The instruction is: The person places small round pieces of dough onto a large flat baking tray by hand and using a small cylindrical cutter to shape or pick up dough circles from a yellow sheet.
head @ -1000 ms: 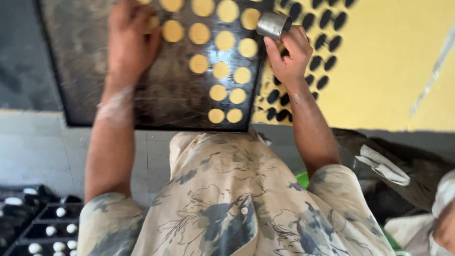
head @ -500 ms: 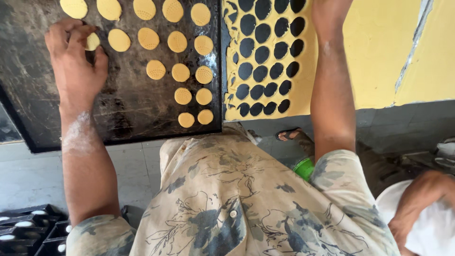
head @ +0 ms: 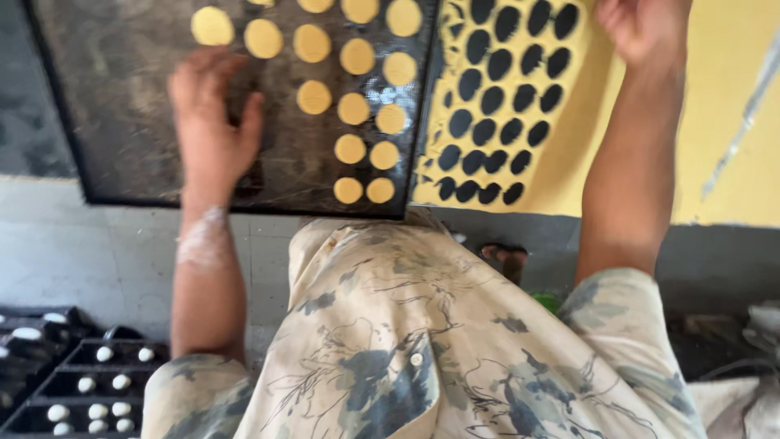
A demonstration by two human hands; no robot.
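The person's left hand (head: 213,122) is lying flat, fingers spread and holding nothing, on a bare stretch of the dark baking tray (head: 106,106). It looks as though it is resting there to steady itself over the tray, or perhaps to press something down, though nothing is showing under the palm. Just to the right of that hand, the yellow dough rounds (head: 351,108) are sitting in neat rows, spaced apart, probably so that they do not stick together; the nearest ones are lying just beside the fingertips.

The right hand (head: 642,28) is hanging at the top edge of the view, over the rolled yellow dough sheet (head: 650,122), and it is partly cut off and blurred, so I cannot tell whether it is gripping anything. Below and to the left of it, the sheet is showing tight rows of round cut-out holes (head: 496,102), packed close, seemingly to waste little dough. Flour is dusting the left wrist. Down at the lower left, dark crates (head: 73,382) are holding small white pieces.
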